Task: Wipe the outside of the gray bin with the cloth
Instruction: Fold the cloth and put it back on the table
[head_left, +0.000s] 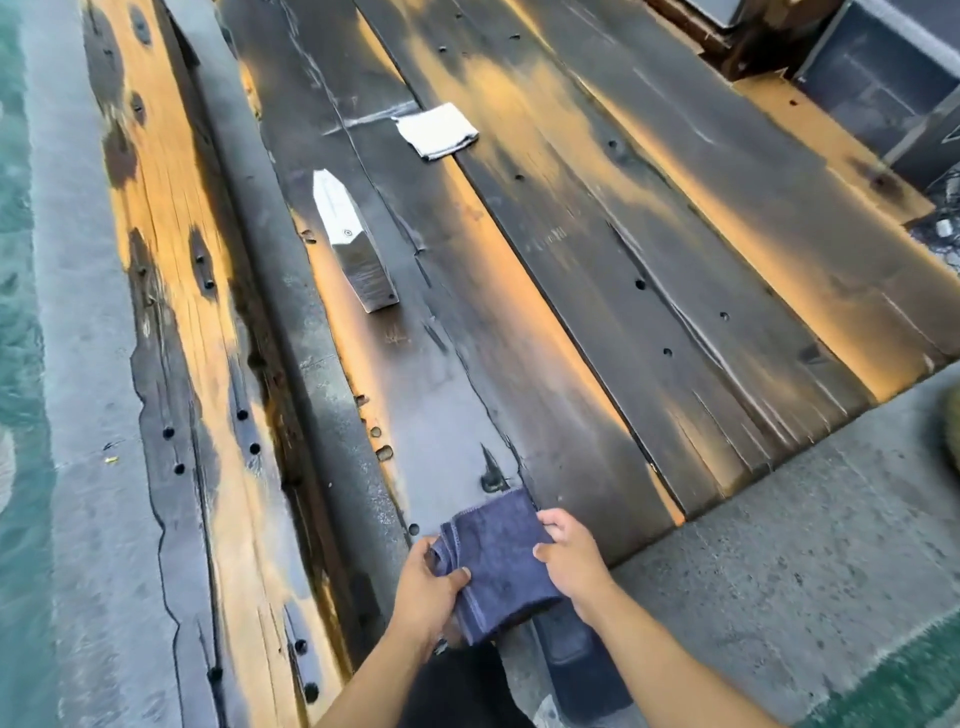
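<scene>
At the bottom centre of the frame both hands hold a folded dark blue cloth (497, 564) over the near end of the scorched wooden planks (597, 249) — the left hand (426, 587) pinches its layered left edge between thumb and fingers, the right hand (574, 558) grips its right edge with curled fingers. Higher up the planks lie a pointed metal piece (353, 244) and, beyond it, a folded white cloth (436, 130) — in the upper right corner stands a dark gray bin (883, 88), well apart from the hands

The counter (597, 249) is rough, weathered wood planks, darkly stained with worn orange patches. The folded blue cloth (498, 561) looks soft terry with stitched edges. A white cloth (436, 130) lies matt. The wedge-shaped block (353, 249) shines like brushed metal.
</scene>
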